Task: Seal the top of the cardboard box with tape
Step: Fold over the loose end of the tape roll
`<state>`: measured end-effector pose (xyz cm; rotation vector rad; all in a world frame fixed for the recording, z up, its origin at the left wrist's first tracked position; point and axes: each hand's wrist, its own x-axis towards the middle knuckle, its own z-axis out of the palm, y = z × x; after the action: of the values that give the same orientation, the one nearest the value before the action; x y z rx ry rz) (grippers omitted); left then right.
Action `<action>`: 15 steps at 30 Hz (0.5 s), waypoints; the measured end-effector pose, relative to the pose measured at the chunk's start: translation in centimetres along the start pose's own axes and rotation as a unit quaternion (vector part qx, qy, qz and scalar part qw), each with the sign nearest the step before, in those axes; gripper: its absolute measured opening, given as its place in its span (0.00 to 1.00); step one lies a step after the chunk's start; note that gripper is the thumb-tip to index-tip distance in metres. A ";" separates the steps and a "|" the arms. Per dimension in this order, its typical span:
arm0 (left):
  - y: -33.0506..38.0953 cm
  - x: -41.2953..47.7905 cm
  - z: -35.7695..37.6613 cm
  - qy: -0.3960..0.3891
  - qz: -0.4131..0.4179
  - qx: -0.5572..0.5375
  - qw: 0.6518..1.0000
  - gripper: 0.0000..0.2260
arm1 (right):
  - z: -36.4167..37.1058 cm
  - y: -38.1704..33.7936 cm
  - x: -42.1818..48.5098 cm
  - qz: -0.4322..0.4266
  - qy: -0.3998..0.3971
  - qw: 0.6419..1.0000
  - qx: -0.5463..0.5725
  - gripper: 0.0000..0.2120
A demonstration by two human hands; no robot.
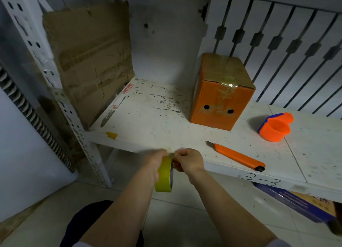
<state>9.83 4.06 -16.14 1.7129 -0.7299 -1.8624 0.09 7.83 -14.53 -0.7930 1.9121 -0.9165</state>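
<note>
Partly hidden tape roll point(163, 174) between blurred hands point(154, 160)

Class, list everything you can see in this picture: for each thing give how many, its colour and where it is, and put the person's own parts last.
Orange cardboard box: one, orange with a brown taped top, upright at the back of the shelf.
White metal shelf: one, white with dark scuffs, across the middle.
Orange utility knife: one, orange, lying near the shelf's front edge.
Orange plastic tape dispenser: one, orange and blue, on the shelf right of the box.
Flat brown cardboard sheet: one, brown, leaning at the shelf's left end.
Yellow tape roll: one, yellow, held in front of the shelf.
Left hand: one, its grip on the roll.
Right hand: one, pinching at the roll's top.
</note>
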 end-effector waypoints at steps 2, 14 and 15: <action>0.3 0.0 0.2 0.017 0.013 -0.022 1.000 0.08 | -0.1 -0.3 0.1 -0.007 -0.004 1.000 -0.025 0.08; 2.7 -3.2 2.1 0.033 0.242 0.086 0.966 0.10 | -2.0 -2.0 -0.1 0.020 -0.001 0.996 0.088 0.25; 2.8 -3.5 2.1 0.031 0.260 0.100 0.960 0.10 | -2.5 -2.1 -0.2 0.018 -0.012 0.989 0.149 0.28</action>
<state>8.06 4.46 -11.55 1.4946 -1.2396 -1.4013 -1.65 7.60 -11.83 -0.5866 1.7100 -1.1327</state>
